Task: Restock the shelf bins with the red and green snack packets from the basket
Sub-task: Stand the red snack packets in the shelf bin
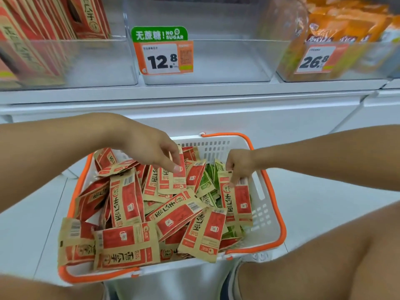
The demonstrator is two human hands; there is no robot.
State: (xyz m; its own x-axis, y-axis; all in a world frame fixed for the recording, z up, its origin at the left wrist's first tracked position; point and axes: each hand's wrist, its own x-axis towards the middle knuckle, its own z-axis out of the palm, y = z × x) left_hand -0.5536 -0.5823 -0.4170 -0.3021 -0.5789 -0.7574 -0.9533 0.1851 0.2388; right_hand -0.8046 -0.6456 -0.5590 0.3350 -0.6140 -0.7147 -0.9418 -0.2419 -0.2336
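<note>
A white basket (267, 231) with orange handles sits in front of me, heaped with several red snack packets (126, 198). A few green packets (206, 182) show near its far right side. My left hand (155, 150) reaches into the far middle of the basket and pinches the top of an upright red packet (172, 180). My right hand (239, 164) grips the top edge of another red packet (237, 202) by the right wall. On the shelf above stands a clear bin (216, 68) with nothing in it, tagged 12.8.
The left shelf bin (97, 61) holds red packets standing in a row. The right bin (337, 40) holds orange packs behind a 26.8 price tag. A white shelf edge (194, 96) runs across above the basket. My bare knees flank the basket at the lower corners.
</note>
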